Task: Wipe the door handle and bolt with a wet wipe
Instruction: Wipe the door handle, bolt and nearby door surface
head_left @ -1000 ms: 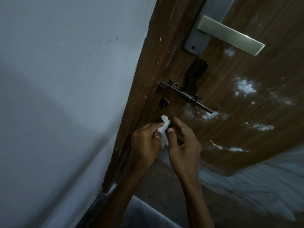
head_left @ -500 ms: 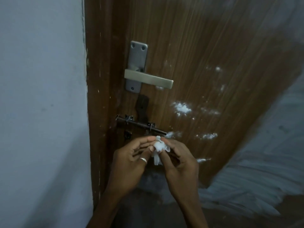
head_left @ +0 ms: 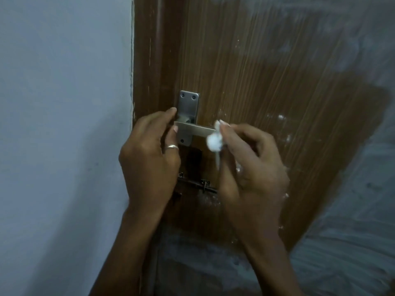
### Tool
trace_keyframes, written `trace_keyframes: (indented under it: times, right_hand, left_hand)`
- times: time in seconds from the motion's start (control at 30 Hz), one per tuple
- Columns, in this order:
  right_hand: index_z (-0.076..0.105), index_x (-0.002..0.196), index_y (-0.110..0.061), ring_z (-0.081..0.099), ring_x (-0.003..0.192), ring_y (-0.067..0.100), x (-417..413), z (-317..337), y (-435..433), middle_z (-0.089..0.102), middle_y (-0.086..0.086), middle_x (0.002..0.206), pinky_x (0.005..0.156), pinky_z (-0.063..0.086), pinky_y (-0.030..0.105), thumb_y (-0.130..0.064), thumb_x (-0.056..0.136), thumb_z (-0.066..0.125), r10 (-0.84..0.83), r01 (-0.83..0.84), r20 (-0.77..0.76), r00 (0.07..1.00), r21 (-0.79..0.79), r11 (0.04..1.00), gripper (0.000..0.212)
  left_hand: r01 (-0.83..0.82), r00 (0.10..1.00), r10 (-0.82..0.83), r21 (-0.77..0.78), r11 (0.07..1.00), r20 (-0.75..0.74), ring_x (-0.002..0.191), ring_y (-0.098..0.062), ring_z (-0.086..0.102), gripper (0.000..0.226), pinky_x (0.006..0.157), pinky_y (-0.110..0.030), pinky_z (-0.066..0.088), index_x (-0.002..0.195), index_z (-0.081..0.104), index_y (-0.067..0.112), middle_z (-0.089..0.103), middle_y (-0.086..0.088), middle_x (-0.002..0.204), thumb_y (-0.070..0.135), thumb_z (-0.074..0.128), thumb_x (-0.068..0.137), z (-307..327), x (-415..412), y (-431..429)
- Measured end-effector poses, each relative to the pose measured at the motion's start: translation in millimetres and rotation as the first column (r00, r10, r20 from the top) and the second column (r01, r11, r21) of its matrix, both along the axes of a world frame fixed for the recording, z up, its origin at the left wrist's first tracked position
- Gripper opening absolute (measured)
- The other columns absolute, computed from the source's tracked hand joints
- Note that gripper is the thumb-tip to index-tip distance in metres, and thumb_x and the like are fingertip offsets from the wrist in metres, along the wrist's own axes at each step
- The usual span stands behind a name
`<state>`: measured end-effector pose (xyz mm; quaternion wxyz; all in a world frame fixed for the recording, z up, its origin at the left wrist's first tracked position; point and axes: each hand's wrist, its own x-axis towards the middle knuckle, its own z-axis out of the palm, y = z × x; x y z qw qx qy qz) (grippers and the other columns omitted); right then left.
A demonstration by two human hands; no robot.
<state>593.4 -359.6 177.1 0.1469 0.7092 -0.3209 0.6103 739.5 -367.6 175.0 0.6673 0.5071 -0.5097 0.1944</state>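
Where the right hand [head_left: 252, 167] pinches the wet wipe [head_left: 213, 143] between thumb and curled fingers, the wipe is bunched into a small white wad with a tail hanging down, and it sits against the free end of the door handle [head_left: 196, 130]. The left hand [head_left: 149, 159], a ring [head_left: 172, 146] on one finger, has thumb and forefinger closed lightly on the handle's pivot end by the backplate [head_left: 189, 103], apparently steadying it. The bolt [head_left: 197, 184] lies lower down, partly hidden between the two hands, and the wipe is nowhere near it. The wad is so small that it may slip out of the pinch, or skim only the lever's tip and leave the top and underside untouched; pressing hard could also tip the lever down and swing the door. The door [head_left: 245, 71] is brown wood grain, flecked with white smears [head_left: 281, 117] to the right of the handle, and a pale wall [head_left: 64, 103] fills the left side.
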Motion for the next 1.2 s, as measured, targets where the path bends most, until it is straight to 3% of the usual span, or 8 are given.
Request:
trace_keyframes:
  times: [0.1,0.27,0.4,0.5,0.63,0.83,1.03,1.2]
  right_hand:
    - [0.064,0.130,-0.006,0.054,0.110,0.022,45,22,-15,0.060,0.013,0.129,0.089,0.042,0.028,-0.017,0.097,0.049,-0.101,0.085,-0.252,0.962,-0.072,0.994,0.038]
    - [0.060,0.133,-0.010,0.054,0.111,0.026,56,12,-51,0.061,0.009,0.128,0.085,0.043,0.038,-0.023,0.087,0.072,-0.357,0.341,-0.512,0.781,-0.129,0.931,0.049]
    - [0.062,0.130,-0.005,0.049,0.109,0.026,18,7,-48,0.063,0.013,0.123,0.081,0.040,0.034,-0.018,0.090,0.061,-0.392,0.362,-0.446,0.805,-0.154,0.919,0.042]
    - [0.068,0.123,-0.005,0.053,0.102,0.024,-9,11,-42,0.067,0.013,0.113,0.082,0.038,0.026,-0.015,0.091,0.068,-0.373,0.360,-0.280,0.885,-0.097,0.928,0.034]
    - [0.070,0.117,-0.002,0.059,0.097,0.023,-12,26,-27,0.066,0.013,0.110,0.081,0.039,0.019,-0.020,0.098,0.055,-0.266,0.259,-0.086,0.960,-0.088,0.962,0.030]
    - [0.068,0.118,-0.009,0.053,0.100,0.018,51,23,-44,0.064,0.009,0.120,0.078,0.046,0.022,-0.014,0.099,0.056,-0.209,0.176,-0.354,0.912,-0.123,0.977,0.024]
    - [0.055,0.139,-0.007,0.048,0.114,0.023,40,7,-52,0.059,0.008,0.133,0.086,0.045,0.034,-0.020,0.092,0.063,-0.325,0.326,-0.505,0.800,-0.089,0.941,0.049]
    - [0.064,0.129,-0.011,0.047,0.110,0.021,9,10,-50,0.065,0.005,0.122,0.081,0.037,0.031,-0.023,0.094,0.062,-0.440,0.437,-0.418,0.795,-0.108,0.893,0.037]
  left_hand:
    - [-0.013,1.000,0.013,0.067,0.998,-0.004,0.107,-0.013,0.066,0.034,0.093,-0.008,0.043,0.131,0.064,0.014,0.069,-0.003,0.124,0.016,0.061,0.097,7,7,-8]
    - [0.026,1.000,-0.028,0.102,0.994,0.014,0.105,-0.011,0.065,0.034,0.092,-0.002,0.035,0.128,0.066,0.013,0.070,-0.005,0.121,0.022,0.053,0.098,4,18,-14]
    - [0.049,0.988,-0.076,0.193,0.980,0.133,0.114,-0.013,0.064,0.033,0.102,-0.010,0.038,0.128,0.066,0.015,0.068,-0.001,0.127,0.011,0.059,0.095,-3,21,-24]
    - [0.072,0.988,-0.099,0.208,0.975,0.122,0.118,-0.012,0.061,0.036,0.103,-0.014,0.039,0.129,0.065,0.015,0.065,-0.001,0.131,0.014,0.064,0.093,-7,17,-28]
    - [0.067,0.988,-0.088,0.169,0.983,0.124,0.115,-0.012,0.062,0.034,0.101,-0.013,0.038,0.126,0.067,0.014,0.067,-0.002,0.127,0.011,0.066,0.092,-7,15,-32]
    - [0.082,0.984,-0.112,0.204,0.975,0.138,0.114,-0.015,0.062,0.041,0.100,-0.018,0.043,0.130,0.064,0.013,0.066,-0.003,0.128,0.002,0.063,0.090,-7,18,-29]
    - [0.094,0.980,-0.126,0.200,0.975,0.157,0.109,-0.018,0.063,0.041,0.093,-0.001,0.033,0.124,0.066,0.009,0.069,-0.006,0.120,-0.005,0.065,0.085,-8,26,-33]
    - [0.096,0.986,-0.115,0.154,0.983,0.122,0.112,-0.016,0.064,0.032,0.101,-0.014,0.041,0.124,0.068,0.011,0.068,-0.005,0.124,0.009,0.066,0.093,-10,23,-33]
